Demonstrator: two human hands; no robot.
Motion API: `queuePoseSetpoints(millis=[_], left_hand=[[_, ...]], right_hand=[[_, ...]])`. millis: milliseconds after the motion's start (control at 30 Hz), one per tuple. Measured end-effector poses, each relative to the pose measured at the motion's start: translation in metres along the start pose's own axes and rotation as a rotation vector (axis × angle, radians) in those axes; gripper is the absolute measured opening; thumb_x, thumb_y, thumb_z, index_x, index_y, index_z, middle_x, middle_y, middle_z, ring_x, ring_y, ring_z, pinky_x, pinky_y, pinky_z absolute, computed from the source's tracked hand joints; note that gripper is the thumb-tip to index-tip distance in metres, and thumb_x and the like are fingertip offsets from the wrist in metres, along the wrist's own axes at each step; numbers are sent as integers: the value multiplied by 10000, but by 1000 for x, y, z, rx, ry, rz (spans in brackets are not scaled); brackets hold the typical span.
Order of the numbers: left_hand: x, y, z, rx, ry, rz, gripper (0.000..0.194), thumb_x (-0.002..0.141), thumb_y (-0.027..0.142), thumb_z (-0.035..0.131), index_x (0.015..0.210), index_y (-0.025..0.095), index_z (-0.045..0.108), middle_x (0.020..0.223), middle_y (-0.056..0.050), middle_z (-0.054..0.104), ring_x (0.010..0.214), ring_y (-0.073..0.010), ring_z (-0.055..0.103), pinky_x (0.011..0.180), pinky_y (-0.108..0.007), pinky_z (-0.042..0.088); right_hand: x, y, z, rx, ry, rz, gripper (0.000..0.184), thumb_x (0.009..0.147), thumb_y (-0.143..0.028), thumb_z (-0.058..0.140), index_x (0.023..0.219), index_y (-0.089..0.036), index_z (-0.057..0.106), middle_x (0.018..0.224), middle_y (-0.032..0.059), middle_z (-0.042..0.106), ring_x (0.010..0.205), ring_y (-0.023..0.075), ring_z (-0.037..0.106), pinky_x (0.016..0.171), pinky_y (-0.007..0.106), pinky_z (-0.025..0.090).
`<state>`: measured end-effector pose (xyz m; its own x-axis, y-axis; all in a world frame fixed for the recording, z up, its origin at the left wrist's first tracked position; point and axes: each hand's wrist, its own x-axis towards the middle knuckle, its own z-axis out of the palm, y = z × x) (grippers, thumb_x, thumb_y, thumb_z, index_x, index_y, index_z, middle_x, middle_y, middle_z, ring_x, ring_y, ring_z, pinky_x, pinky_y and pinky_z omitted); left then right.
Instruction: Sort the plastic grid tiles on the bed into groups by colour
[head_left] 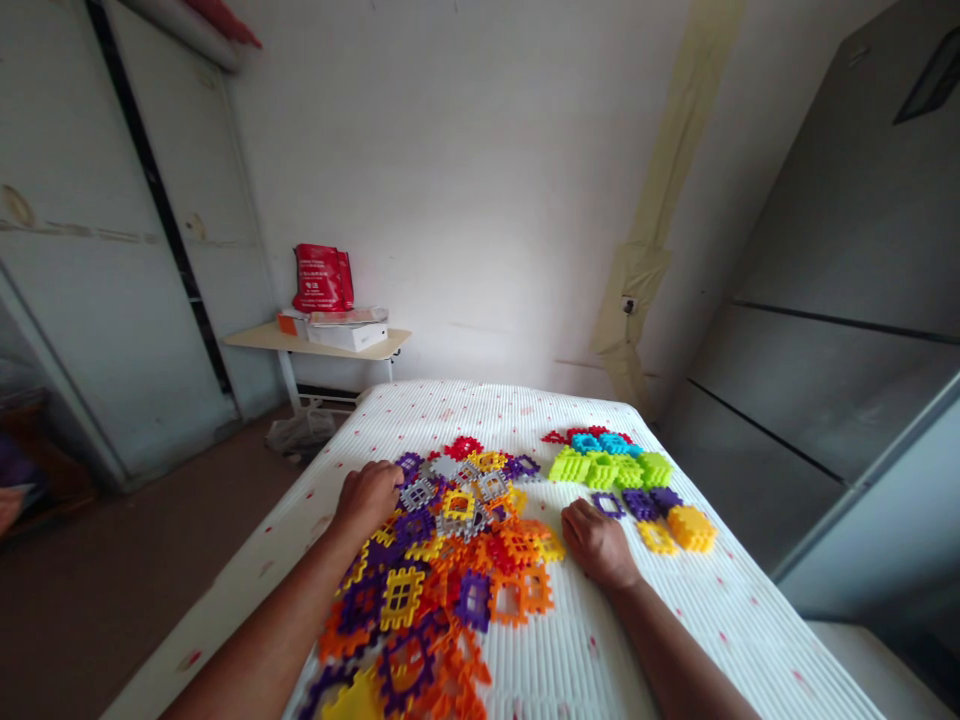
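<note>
The mixed pile of interlocking plastic pieces [442,560] lies on a white ribbed cover [555,640] and serves as the reference for all positions. It contains purple, yellow, orange, red and grey pieces; most visible pieces have window-like openings and notched edges.

The left hand [371,495] is at the left edge of the pile, near its far end. Its fingers are curled; whether a piece is gripped cannot be told. The right hand [598,540] is just to the right of the pile, back upward, with fingers folded in. Its grip is concealed, so its contents cannot be told.

Sorted groups are arranged to the right of the pile, beyond the right hand. In order, from farthest to nearest: red pieces [555,437], blue pieces [585,443], green stacks [602,470], purple pieces [640,504] and a yellow stack [691,528]. A single yellow frame [646,540] lies on the pile side of the yellow stack.

A pale tabletop [251,338] stands beyond the pile, to its left, supporting a red bag [319,278] and a white box [347,336].
</note>
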<state>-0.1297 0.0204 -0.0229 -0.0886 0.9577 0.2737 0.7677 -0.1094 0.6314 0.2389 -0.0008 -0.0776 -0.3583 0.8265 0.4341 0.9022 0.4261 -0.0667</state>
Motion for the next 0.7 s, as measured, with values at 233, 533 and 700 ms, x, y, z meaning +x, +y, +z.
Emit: queuePoseSetpoints(millis=[233, 533, 700], left_hand=[[-17, 25, -6, -374, 39, -80, 351, 725, 438, 525, 900, 153, 629, 821, -57, 681, 774, -214, 636, 731, -328, 492], [-67, 70, 28, -945, -34, -286, 384, 598, 411, 726, 867, 177, 583, 701, 18, 637, 602, -128, 593, 581, -243, 502], [-76, 81, 43, -1015, -57, -302, 420, 549, 414, 771, 827, 184, 556, 669, 38, 609, 588, -131, 586, 568, -251, 511]], right_hand=[[5, -5, -4, 102, 152, -40, 293, 907, -195, 350, 745, -170, 593, 746, 57, 595, 653, 136, 564, 576, 229, 369], [17, -106, -39, 578, 302, 1, 340, 818, -395, 578, 1096, -202, 548, 1008, 80, 609, 924, 199, 579, 792, 308, 491], [21, -140, -44, 503, 221, 40, 443, 753, -381, 634, 1136, -185, 528, 1017, 82, 588, 934, 220, 543, 808, 340, 479]])
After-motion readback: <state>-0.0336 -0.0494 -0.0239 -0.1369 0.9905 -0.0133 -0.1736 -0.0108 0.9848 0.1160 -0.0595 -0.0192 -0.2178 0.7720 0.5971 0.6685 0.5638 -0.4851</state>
